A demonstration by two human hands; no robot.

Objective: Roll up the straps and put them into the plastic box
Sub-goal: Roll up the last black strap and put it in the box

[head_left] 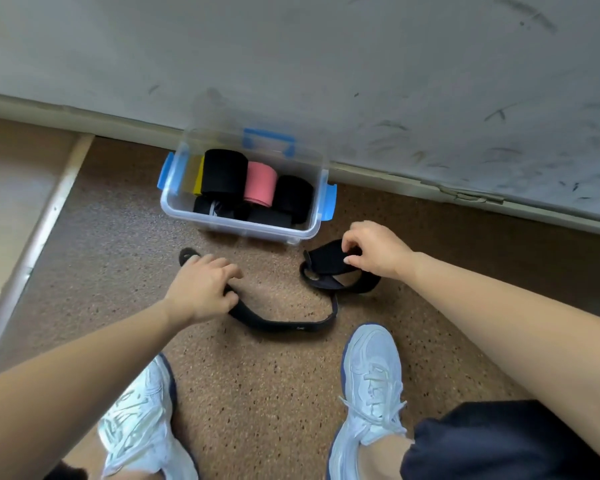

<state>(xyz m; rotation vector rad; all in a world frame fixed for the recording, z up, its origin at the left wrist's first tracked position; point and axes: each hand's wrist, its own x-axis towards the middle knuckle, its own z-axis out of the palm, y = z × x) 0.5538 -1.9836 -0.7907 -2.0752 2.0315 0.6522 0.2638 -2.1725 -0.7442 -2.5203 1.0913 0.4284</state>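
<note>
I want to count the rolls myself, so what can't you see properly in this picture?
All in the head view:
- The lower rolls in the plastic box: the pink roll and others lie on top, so no full count.
- The yellow roll: mostly behind a black roll.
- One stretch of the strap: under the left hand.
- Its bunched end: partly under the right hand.

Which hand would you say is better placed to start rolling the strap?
Right, probably: the right hand pinches the black strap at its bunched end; the left hand holds a flat stretch.
</note>
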